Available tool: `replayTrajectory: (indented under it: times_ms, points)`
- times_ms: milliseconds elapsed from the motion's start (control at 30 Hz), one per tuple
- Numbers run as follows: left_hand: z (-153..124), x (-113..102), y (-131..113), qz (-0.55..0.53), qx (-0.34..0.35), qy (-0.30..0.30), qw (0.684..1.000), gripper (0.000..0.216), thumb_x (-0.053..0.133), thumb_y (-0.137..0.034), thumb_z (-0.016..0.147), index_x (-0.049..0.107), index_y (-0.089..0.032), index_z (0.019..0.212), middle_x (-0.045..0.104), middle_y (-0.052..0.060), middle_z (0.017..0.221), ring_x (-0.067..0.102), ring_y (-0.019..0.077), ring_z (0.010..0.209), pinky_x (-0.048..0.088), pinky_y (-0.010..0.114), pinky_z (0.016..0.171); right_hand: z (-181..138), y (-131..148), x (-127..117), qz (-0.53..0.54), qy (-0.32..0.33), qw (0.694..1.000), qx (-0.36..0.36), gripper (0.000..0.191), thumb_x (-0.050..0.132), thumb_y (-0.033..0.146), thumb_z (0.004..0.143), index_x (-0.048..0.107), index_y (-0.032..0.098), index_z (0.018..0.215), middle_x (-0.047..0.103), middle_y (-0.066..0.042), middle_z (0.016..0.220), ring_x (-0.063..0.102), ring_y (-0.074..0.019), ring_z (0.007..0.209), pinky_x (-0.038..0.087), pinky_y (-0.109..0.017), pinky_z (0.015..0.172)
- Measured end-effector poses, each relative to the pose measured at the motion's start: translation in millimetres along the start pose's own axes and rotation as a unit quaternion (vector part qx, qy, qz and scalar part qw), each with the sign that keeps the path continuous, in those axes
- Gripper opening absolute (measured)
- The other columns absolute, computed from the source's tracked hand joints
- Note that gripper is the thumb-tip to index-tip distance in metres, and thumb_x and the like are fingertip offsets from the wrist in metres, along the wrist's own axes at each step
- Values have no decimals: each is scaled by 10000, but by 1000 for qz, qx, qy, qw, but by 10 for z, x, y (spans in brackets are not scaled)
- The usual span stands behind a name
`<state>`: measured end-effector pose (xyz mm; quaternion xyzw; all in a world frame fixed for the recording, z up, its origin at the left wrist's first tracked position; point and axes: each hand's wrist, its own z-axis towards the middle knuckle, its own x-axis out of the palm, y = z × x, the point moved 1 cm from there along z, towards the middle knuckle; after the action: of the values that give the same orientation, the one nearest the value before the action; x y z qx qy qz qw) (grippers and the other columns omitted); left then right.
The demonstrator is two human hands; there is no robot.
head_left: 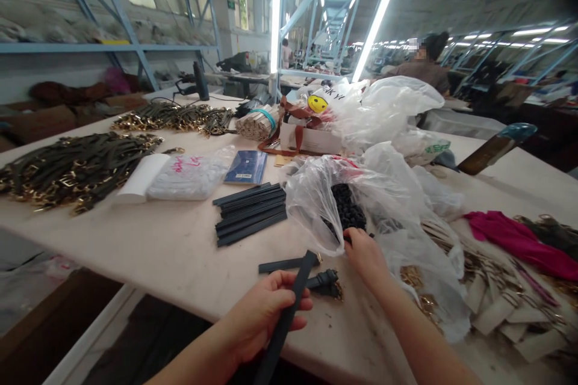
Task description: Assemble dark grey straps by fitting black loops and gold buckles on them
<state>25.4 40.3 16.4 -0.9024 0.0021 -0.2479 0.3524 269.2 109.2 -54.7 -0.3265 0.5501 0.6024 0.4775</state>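
Left grip (pixel 268 307) pinches dark strap (pixel 302 275)
Right grip (pixel 363 252), at two o'clock, by black pieces (pixel 347 207); closure I cannot tell.

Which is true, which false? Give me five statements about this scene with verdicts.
1. The left hand holds a dark strip. True.
2. The flat blue item lies beyond the stack of dark strips. True.
3. The right hand touches the flat blue item. False: it is at the black pieces in the plastic bag.
4. A blue band wraps the pale bundle. True.
5. The pink cloth lies at the left. False: it lies at the right.
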Motion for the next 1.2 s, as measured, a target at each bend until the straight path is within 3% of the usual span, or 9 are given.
replayTrajectory:
  times_ms: [167,267,333,533,700,833,900,1000,1200]
  points:
    - [-23,-7,41,-13,2,12,1000,325,542,-91,650,500,-142,969,580,54,933,576,131,842,485,209,633,-114,-19,-146,61,-51,997,-3,228,470,209,791,566,134,985,597,-120,970,554,-228,886,418,-336,784]
    - [-33,-8,87,-5,3,15,1000,357,524,-86,633,502,-141,985,578,45,923,578,104,752,461,179,559,-314,105,-245,219,-50,974,32,253,504,313,796,582,161,982,608,-65,834,563,-197,772,449,-328,726]
    - [-31,-6,120,28,15,20,999,355,517,-110,644,506,-140,997,577,35,903,554,70,628,399,148,465,-485,249,-283,405,-18,909,100,279,559,373,774,601,176,966,590,-13,675,554,-165,656,462,-311,663]
    - [32,-11,205,202,130,12,971,241,504,-324,743,474,-145,902,537,-31,657,456,42,425,314,157,408,-854,693,-306,756,42,601,257,319,797,255,568,646,192,842,640,34,728,600,-76,618,523,-196,644]
    - [52,1,258,307,208,-24,929,155,474,-314,746,439,-164,759,485,-47,595,468,76,448,371,197,449,-981,833,-275,803,49,502,316,252,805,253,564,656,159,745,648,32,634,562,-42,470,502,-121,444]
    - [-11,43,249,376,236,-53,895,108,450,-281,768,446,-178,736,475,-50,563,493,106,494,394,220,500,-1020,890,-260,832,50,430,347,258,820,197,532,655,150,724,664,32,643,569,-34,477,501,-101,441]
    - [-32,46,232,417,250,-76,870,97,449,-269,773,460,-182,731,486,-46,559,493,115,514,381,223,514,-1033,911,-270,834,47,413,364,288,828,167,508,662,138,741,688,12,705,597,-41,523,523,-105,492]
    - [-26,21,218,457,263,-105,843,93,450,-264,774,478,-185,731,508,-36,574,495,125,540,363,224,525,-1063,933,-294,826,48,434,356,330,825,148,513,666,133,802,702,-6,768,627,-61,596,548,-134,575]
    - [10,6,225,449,261,-93,850,87,454,-260,769,469,-190,720,499,-43,561,489,129,550,345,217,528,-1123,925,-252,808,88,480,330,275,795,245,588,644,142,792,681,6,649,605,-69,506,528,-159,496]
